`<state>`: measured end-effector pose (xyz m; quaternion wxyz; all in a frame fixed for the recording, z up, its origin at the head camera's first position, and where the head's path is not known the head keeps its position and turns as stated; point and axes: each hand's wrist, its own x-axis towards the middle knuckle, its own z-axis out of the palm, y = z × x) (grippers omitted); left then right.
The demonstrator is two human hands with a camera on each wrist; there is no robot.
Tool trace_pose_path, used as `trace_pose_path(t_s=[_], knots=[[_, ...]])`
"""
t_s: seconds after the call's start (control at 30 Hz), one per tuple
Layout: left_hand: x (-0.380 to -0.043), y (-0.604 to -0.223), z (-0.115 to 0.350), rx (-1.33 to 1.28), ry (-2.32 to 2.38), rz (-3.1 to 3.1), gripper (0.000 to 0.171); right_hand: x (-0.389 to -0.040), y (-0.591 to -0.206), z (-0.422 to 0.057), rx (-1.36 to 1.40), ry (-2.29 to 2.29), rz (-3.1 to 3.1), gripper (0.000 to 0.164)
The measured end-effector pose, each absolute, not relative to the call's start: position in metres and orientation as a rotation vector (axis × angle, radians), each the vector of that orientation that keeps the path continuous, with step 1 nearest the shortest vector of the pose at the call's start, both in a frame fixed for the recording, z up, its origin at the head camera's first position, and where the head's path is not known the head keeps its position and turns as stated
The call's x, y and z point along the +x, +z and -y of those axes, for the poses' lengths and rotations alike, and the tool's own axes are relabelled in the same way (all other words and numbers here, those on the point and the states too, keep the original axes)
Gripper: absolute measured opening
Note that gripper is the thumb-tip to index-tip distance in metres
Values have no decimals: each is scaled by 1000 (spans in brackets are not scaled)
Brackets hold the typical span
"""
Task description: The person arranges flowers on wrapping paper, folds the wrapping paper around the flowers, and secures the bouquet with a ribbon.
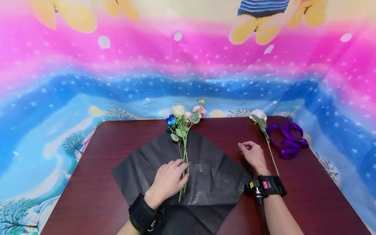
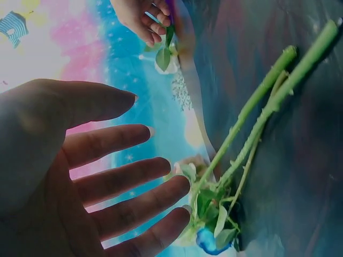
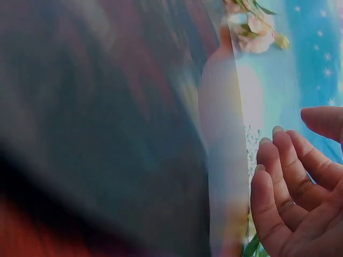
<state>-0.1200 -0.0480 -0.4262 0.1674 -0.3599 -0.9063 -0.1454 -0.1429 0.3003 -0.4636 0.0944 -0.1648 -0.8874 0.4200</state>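
Observation:
Several artificial flowers lie together on a sheet of black wrapping paper (image 1: pixel 214 186): a white rose (image 1: pixel 178 110), a blue rose (image 1: pixel 171 120) and pink blooms (image 1: pixel 200 111). My left hand (image 1: pixel 165 180) is over their lower stems; in the left wrist view its fingers (image 2: pixel 128 171) are spread and grip nothing, with the thorny stems (image 2: pixel 252 128) beside them. To the right, my right hand (image 1: pixel 254 156) is over the table by the paper's right side, its fingers loosely bent and holding nothing. Nearest to it lies a single white flower (image 1: pixel 258 115) on a long stem.
A coiled purple ribbon (image 1: pixel 290 142) lies at the table's right side. The dark red-brown table (image 1: pixel 97 182) reaches back to a colourful printed cloth (image 1: pixel 188 65) hanging behind and around it. A cable (image 1: pixel 262 209) runs down from the right wrist band.

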Motion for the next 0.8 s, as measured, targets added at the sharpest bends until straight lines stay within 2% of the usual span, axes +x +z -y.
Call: trace_pose_path(t_s=[0.63, 0.8], knots=[[-123, -425, 30, -1136, -406, 2602, 26, -115, -461, -355, -622, 1022, 2600, 41], [-121, -426, 25, -1165, -381, 2590, 26, -105, -462, -365, -759, 988, 2585, 42]])
